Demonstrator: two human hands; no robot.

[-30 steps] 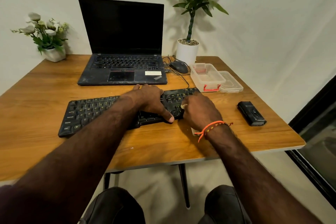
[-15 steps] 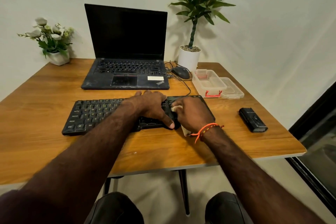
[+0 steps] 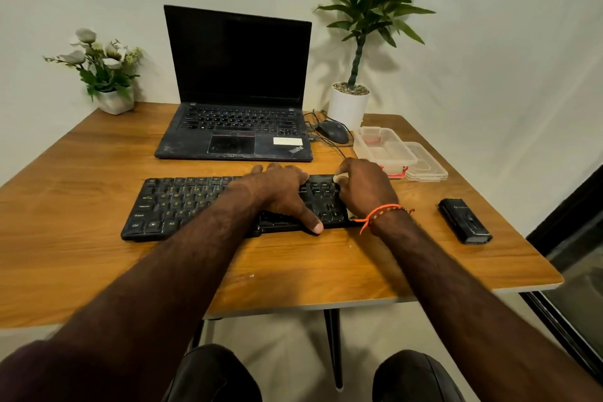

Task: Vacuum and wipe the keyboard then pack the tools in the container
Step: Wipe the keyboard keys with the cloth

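A black keyboard lies across the middle of the wooden table. My left hand rests flat on its right half, fingers reaching the far edge and thumb at the near edge. My right hand is on the keyboard's right end and grips a small white wipe, which shows at the fingertips near the far right corner. A black handheld vacuum lies on the table to the right, apart from both hands. The clear plastic container stands open behind my right hand, its lid beside it.
An open laptop sits behind the keyboard, with a wired mouse and cables to its right. A white potted plant stands at the back right and a flower pot at the back left. The table's right edge is close to the vacuum.
My right hand has slid the wipe away from me, from the near side of the keyboard's right end to its far right corner. My left hand stays in place on the keyboard.
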